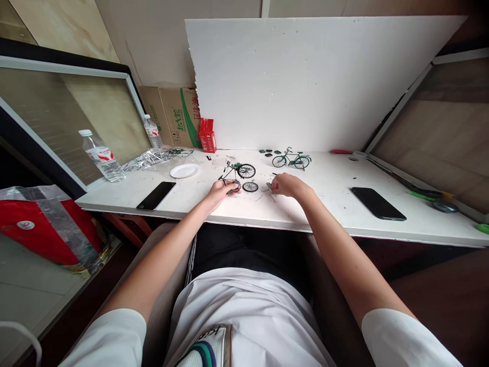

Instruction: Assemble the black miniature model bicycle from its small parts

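Note:
My left hand (222, 192) is closed on a small dark part at the front of the table, just below a partly built model bicycle (237, 168) that has one spoked wheel showing. A loose spoked wheel (250, 187) lies flat between my two hands. My right hand (282, 184) has its fingers bent down at the table beside small dark pieces (269, 186); its fingertips are hidden, so what they hold, if anything, cannot be made out. A green model bicycle (292, 159) stands upright behind my right hand.
Phones lie at left (156, 195) and right (378, 203). A white plate (185, 171), plastic wrap (148, 159) and bottles (104, 157) are at the left. A red box (207, 135) stands by a carton (173, 116). A white board (305, 81) leans behind.

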